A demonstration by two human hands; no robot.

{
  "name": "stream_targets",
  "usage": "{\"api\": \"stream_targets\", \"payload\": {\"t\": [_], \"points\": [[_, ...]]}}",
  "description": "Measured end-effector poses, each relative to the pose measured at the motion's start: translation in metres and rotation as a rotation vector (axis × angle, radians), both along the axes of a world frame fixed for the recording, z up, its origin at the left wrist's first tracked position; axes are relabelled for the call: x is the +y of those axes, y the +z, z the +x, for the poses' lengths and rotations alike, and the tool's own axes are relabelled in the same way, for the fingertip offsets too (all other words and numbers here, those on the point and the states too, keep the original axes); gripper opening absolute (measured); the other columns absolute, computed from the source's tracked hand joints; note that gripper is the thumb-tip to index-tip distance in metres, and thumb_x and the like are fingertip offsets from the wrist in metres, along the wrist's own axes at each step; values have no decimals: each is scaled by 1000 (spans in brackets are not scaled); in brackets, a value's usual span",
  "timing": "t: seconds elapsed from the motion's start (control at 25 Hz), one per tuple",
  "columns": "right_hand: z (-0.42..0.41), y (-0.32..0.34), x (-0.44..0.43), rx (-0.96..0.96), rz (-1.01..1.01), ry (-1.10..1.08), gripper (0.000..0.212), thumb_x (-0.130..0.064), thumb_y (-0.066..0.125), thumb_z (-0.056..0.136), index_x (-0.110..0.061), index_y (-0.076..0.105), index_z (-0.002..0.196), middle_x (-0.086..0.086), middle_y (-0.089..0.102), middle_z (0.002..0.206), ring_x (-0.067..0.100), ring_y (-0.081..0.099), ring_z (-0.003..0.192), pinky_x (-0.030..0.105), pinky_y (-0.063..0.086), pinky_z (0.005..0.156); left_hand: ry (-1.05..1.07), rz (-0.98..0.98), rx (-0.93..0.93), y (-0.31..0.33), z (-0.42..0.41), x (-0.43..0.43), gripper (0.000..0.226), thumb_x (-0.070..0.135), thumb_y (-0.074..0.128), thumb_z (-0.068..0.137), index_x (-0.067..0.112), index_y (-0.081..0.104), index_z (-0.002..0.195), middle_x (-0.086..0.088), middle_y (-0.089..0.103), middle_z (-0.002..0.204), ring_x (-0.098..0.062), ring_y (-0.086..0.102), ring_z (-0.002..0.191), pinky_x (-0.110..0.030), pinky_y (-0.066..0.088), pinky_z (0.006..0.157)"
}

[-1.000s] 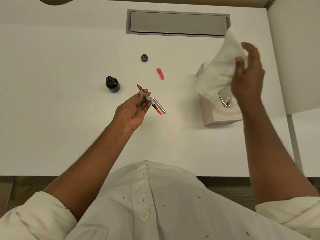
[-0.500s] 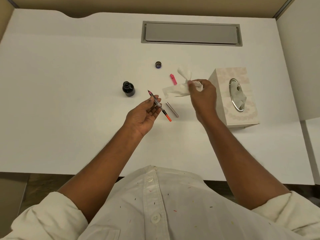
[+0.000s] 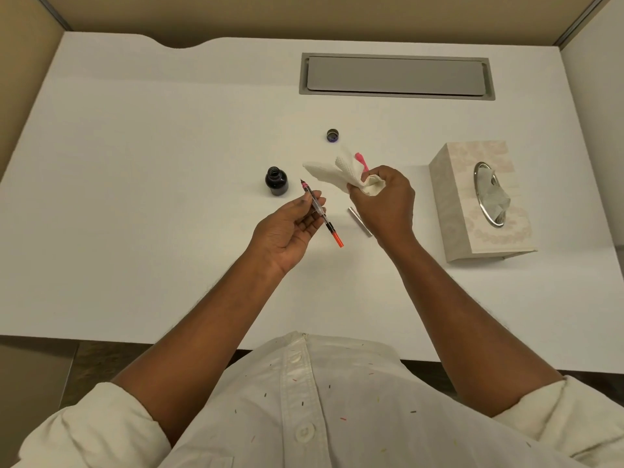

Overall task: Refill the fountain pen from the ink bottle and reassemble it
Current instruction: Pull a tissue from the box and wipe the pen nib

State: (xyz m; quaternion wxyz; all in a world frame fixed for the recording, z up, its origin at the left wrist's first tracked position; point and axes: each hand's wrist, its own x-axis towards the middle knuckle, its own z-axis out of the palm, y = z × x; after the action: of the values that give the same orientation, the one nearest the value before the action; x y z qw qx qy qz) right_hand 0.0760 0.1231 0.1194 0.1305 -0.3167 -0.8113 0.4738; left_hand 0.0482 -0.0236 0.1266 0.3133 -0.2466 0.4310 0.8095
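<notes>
Left of centre sits the open ink bottle (image 3: 276, 180) on the desk (image 3: 135, 197). My left hand (image 3: 287, 231) has its fingers clamped on the pen section (image 3: 320, 214), nib toward upper left, long axis diagonal. Right hand (image 3: 385, 201) fingers bunched on a tissue (image 3: 337, 172). I'd wipe gently from grip to nib, no squeezing.

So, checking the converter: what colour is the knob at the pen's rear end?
Orange-red knob, clearest in the head view.
</notes>
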Motion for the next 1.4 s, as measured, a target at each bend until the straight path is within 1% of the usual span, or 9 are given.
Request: {"api": "stream_targets", "payload": {"t": [0.08, 0.16, 0.32, 0.56, 0.68, 0.84, 1.08, 1.28, 1.4], "points": [[-4, 2, -8, 5, -29, -6, 16, -17, 72, 76, -14, 60, 86, 5, 67, 110, 15, 60, 100, -4, 35, 58, -20, 1, 10, 3, -1, -5, 13, 9, 54, 91, 4, 66, 88, -4, 73, 75, -18, 63, 89, -28, 51, 87], [-9, 4, -14, 13, -65, -8, 16, -16, 68, 73, -17, 52, 75, 4, 65, 97, 11, 62, 81, 4, 43, 57, -30, 6, 13, 4, -3, -9, 13, 8, 54, 91, 3, 66, 88, -5, 73, 81, -18, 64, 89, -28, 52, 86], [-21, 5, -25, 107, -261, -36, 20, 1, 57, 73, -11, 42, 76, 8, 59, 96, -1, 67, 60, 39, 61, 57, -55, 11, 20, 9, -8, -17, 13, 6, 54, 91, 3, 66, 88, -4, 73, 81, -17, 66, 87, -29, 53, 85], [-40, 3, -32, 51, -104, -56, 24, 3, 48, 74, -20, 44, 80, -7, 49, 77, 16, 51, 62, 23, 37, 48, -88, 25, 28, 16, -19, -25, 16, 5, 51, 91, 4, 66, 86, -2, 74, 77, -17, 65, 87, -30, 50, 92], [-51, 3, -31, 0, -338, -152, 21, 1, 48, 70, -20, 46, 74, -4, 52, 79, 16, 47, 66, 29, 42, 57, -97, 29, 29, 17, -27, -27, 15, 5, 52, 91, 4, 66, 88, -2, 74, 78, -17, 66, 87, -31, 49, 93], [-57, 4, -27, 19, -674, -260, 14, 6, 49, 72, -6, 53, 78, 13, 57, 112, 22, 53, 77, 24, 49, 61, -113, 24, 47, 18, -36, -25, 15, 5, 52, 90, 4, 67, 87, -1, 74, 80, -15, 68, 84, -29, 50, 92], [-59, 0, -18, 37, -662, -339, 33, 16, 39, 71, -15, 50, 68, 3, 56, 94, 20, 54, 65, 26, 41, 54, -122, 13, 61, 15, -47, -19, 12, 3, 53, 90, 2, 66, 89, -2, 73, 81, -14, 70, 78, -28, 52, 88], [-68, 13, -12, 68, -764, -377, 9, 1, 55, 70, -7, 54, 65, 1, 53, 67, 19, 53, 66, 28, 45, 62, -131, -2, 60, 13, -50, -13, 12, 2, 53, 89, 1, 66, 90, -2, 72, 82, -14, 69, 79, -27, 53, 87], [-74, 20, -10, 110, -904, -332, 37, -6, 54, 84, -12, 64, 49, 5, 61, 73, 23, 56, 72, 33, 50, 71, -132, -1, 51, 11, -52, -12, 12, 2, 53, 90, 0, 65, 92, -3, 72, 82, -15, 69, 80, -27, 53, 86]]}}
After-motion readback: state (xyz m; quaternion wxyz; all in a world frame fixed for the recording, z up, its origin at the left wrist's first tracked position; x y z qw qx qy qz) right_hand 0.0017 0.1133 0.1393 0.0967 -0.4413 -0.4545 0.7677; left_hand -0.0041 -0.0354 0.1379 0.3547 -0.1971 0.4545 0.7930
